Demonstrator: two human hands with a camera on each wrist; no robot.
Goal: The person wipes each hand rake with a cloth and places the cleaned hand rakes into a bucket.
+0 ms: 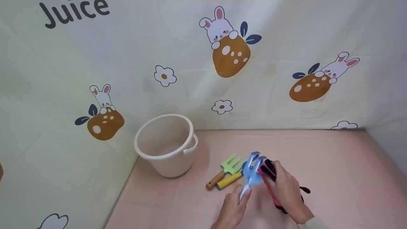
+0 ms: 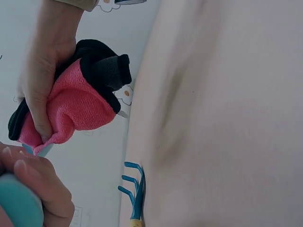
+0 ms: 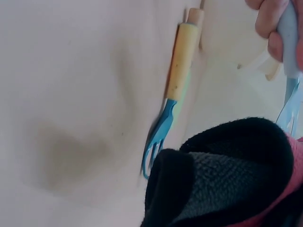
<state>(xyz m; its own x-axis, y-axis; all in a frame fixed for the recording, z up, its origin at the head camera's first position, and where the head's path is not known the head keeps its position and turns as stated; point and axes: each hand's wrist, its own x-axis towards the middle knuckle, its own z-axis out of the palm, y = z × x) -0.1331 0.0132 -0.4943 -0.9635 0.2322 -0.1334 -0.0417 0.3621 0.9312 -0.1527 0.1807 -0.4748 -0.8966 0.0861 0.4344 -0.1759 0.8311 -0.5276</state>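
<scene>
Presently, blue fork (image 1: pixel 252 174): held off the table (image 1: pixel 343 165), in front of part of the resting tools in the head view, tines angled between twelve and one o'clock.
Snag risk: likeliest trouble, by judgement, in the loose folds of the pink-and-black cloth (image 2: pixel 80 106), liable to catch on the tines and tug the fork askew if pulled hard.
Twist risk: apt to turn under a sideways push, given the slim handle and one-handed hold.
Knock risk: if lowered carelessly, likely to strike the green fork (image 1: pixel 230 165) and the yellow-handled rake (image 1: pixel 229 181), both lying near twelve o'clock from the left hand.
Left hand (image 1: pixel 231 205): reaching in from six o'clock, fingers curled firmly round the pale handle, thumb laid along it.
Right hand (image 1: pixel 284 187): at two o'clock from the left, reaching in from five, back uppermost, gripping the bunched cloth close by the fork's head; impossible to tell whether touching the tines.
Bucket (image 1: pixel 173 165): standing at ten o'clock from the left hand, well apart from both grips.
</scene>
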